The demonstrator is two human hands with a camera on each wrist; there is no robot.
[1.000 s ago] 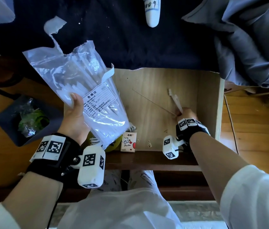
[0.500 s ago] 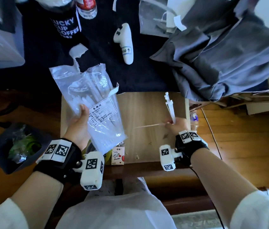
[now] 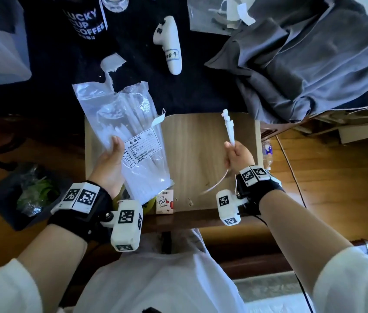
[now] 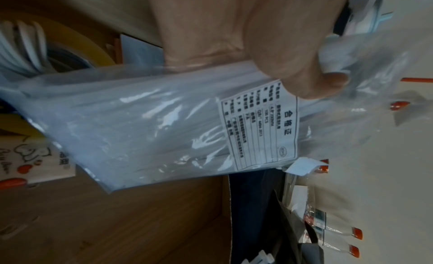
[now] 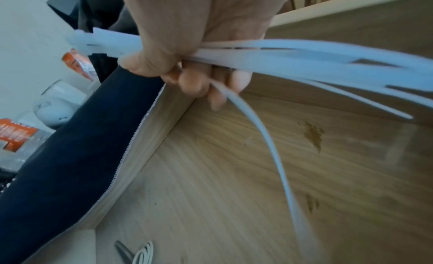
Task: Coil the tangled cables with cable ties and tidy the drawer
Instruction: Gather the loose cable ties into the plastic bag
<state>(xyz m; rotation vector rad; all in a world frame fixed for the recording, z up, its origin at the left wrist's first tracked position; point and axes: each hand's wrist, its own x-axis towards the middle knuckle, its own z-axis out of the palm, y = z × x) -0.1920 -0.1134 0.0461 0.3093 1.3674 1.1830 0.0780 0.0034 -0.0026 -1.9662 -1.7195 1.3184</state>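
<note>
My left hand (image 3: 110,161) grips a clear plastic bag of white cable ties (image 3: 129,141), labelled with a white sticker, above the left side of the open wooden drawer (image 3: 196,159). The thumb lies on the bag (image 4: 145,123) in the left wrist view. My right hand (image 3: 238,155) holds a small bundle of loose white cable ties (image 3: 229,127) upright over the drawer's right side; their tails (image 5: 304,62) fan out past the curled fingers (image 5: 199,82). A coiled white cable (image 5: 144,253) lies at the drawer's near edge.
A small carton (image 3: 165,202) and a yellow tape roll (image 4: 77,45) sit at the drawer's front left. On the dark tabletop lie a white controller (image 3: 169,44), a coffee cup (image 3: 86,21) and grey cloth (image 3: 302,59). A bin (image 3: 27,193) stands at the left.
My right hand has lifted the loose cable ties out of the drawer and holds them upright. The left hand keeps the bag raised. The head view has tilted up toward the tabletop.
</note>
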